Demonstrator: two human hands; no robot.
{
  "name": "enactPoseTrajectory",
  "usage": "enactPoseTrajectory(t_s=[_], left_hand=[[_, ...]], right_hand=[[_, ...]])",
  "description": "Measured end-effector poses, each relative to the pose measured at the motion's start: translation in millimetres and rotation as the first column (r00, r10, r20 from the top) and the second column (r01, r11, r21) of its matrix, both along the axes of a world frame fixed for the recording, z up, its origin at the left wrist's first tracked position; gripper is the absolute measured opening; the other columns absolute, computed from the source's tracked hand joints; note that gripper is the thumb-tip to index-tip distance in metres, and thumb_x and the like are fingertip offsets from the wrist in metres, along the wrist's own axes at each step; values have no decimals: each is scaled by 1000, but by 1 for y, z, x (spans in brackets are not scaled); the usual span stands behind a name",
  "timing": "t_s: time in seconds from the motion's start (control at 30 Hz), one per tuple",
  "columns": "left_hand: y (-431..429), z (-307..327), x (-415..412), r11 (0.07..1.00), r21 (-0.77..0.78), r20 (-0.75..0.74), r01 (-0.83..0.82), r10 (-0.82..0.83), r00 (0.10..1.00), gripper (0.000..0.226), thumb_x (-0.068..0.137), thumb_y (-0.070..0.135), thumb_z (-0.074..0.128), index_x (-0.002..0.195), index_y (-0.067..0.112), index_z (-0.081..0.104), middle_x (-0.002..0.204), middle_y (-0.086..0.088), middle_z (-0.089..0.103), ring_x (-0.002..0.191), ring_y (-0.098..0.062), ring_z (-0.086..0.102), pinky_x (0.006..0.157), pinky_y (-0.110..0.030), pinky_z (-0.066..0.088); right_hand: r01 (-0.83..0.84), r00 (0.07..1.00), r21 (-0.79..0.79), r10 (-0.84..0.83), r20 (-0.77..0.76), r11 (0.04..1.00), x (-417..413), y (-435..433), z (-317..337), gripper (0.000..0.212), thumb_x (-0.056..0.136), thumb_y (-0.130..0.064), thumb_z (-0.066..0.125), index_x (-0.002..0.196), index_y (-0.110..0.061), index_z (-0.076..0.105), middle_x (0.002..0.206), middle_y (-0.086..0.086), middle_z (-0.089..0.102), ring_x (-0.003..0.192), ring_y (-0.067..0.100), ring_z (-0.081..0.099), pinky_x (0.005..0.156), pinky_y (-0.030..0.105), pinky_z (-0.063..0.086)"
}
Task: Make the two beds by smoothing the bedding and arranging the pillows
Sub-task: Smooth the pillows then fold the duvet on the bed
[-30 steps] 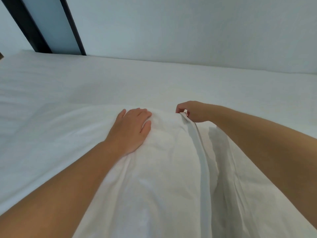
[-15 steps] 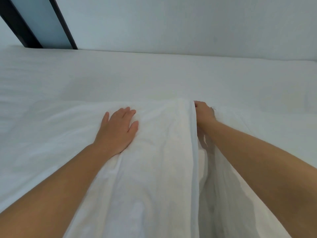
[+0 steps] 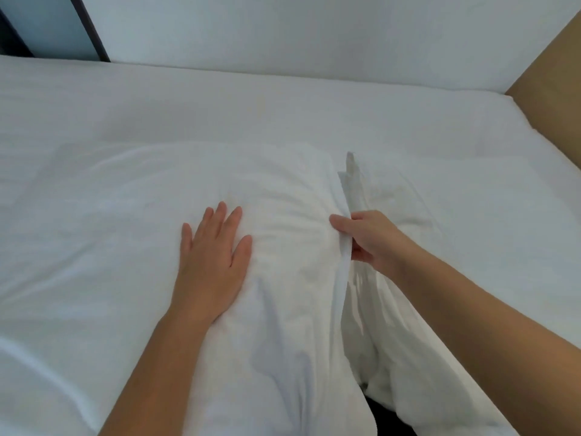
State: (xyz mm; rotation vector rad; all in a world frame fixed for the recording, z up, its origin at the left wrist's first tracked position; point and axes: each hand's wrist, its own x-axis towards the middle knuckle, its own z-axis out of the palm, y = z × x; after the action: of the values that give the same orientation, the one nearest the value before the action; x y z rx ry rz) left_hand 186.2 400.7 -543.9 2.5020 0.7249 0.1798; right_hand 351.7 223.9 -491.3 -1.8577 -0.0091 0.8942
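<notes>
Duvet point(image 3: 283, 325) white, crumpled on bed point(image 3: 283, 105); I see left hand point(image 3: 213, 262) flat on it, grip wide; right hand point(image 3: 374, 240) grip pinching duvet edge.

You can read no text, label, brand, number or sign here. The white bedding point(image 3: 283, 309) is plain cloth with no tag showing, and the bed sheet point(image 3: 220, 105), the wall point(image 3: 314, 33) and the tan panel point(image 3: 553, 89) carry no print either.
</notes>
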Motion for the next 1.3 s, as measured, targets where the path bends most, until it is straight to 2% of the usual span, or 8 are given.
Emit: enactPoseTrajectory(t_s=[0.1,0.33,0.47,0.57,0.77,0.97,1.07,1.3], left_hand=[[-16,-1,-18,999,34,9,-7,6,1000,68,92,51,14,154,27,23,164,3,10,150,-11,1,119,-38,-8],[-40,10,-26,999,34,-37,-32,33,999,57,102,42,25,155,23,18,164,-3,8,151,-18,3,121,-48,0],[-58,18,-30,997,68,-92,20,-13,996,59,102,44,23,156,22,11,164,-2,1,151,-19,-1,119,-50,-2],[-67,22,-36,995,86,-113,54,-45,993,59,103,44,23,156,23,9,164,-2,-2,151,-20,-4,120,-50,-3],[-70,20,-47,991,102,-134,89,-75,988,60,103,43,28,156,23,10,164,-2,-2,151,-21,-3,120,-50,-1],[-64,13,-57,986,114,-133,124,-108,985,61,101,47,26,156,29,7,164,4,-4,151,-17,-5,120,-52,-4],[-64,12,-57,986,119,-119,116,-102,988,60,101,46,28,156,28,9,164,3,-3,151,-17,-4,120,-51,-4],[-64,12,-62,990,100,-109,97,-86,990,61,102,44,31,156,25,11,164,1,0,151,-18,-3,120,-50,-3]], right_hand=[[185,982,81,-182,-46,979,-18,-19,8,23,98,-12,57,109,6,66,93,13,74,71,20,71,58,27,58],[-102,969,128,127,-213,987,-123,-61,33,26,97,-24,57,104,-2,69,93,11,75,84,25,71,84,36,57],[-83,992,60,88,-93,995,-170,-77,26,12,88,-13,67,96,-4,70,89,13,75,80,24,72,75,36,60],[-108,985,-56,115,132,993,-201,-85,6,25,71,-22,69,91,-7,67,87,10,74,83,26,72,74,43,59],[-157,922,-221,223,316,963,-227,-95,-8,24,77,-17,66,80,-9,43,74,1,49,58,4,37,56,15,38],[-57,918,-291,165,360,955,-188,-131,-5,29,59,-32,63,85,-19,65,78,-2,70,75,16,66,75,34,54],[-53,875,-374,224,430,926,-200,-134,-15,15,73,-22,67,87,-20,61,80,-5,65,75,14,61,65,19,45],[92,816,-380,149,559,921,-219,-138,-31,9,83,-28,67,89,-24,62,76,-12,64,72,2,60,69,20,48]])
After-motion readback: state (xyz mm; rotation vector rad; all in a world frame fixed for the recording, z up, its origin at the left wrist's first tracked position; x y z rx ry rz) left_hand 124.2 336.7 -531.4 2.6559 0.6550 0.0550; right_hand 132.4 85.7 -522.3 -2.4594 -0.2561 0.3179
